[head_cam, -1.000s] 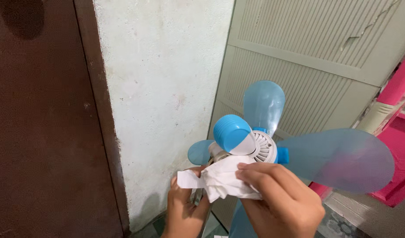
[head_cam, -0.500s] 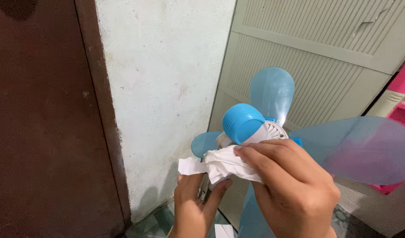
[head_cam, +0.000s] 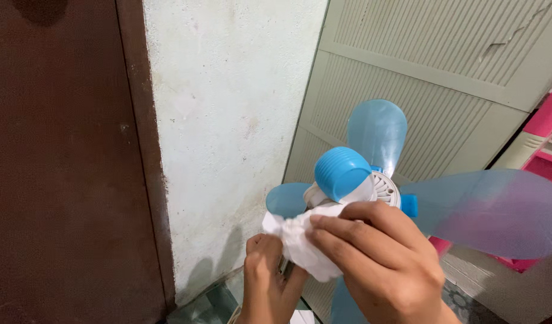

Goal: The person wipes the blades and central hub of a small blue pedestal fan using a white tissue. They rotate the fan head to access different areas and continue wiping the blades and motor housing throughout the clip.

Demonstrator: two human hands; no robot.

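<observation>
White crumpled paper tissue (head_cam: 303, 243) sits pressed under the round blue cap (head_cam: 342, 173) of the fan, held tight by the right hand (head_cam: 378, 258). The left hand (head_cam: 267, 273) grips below the cap. Pushing hard might bend a thin clear-blue plastic blade (head_cam: 492, 210).

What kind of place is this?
Likely a home interior: a worn plastered wall beside a brown door, a beige louvered cabinet, and a small blue fan being wiped with a tissue.
</observation>
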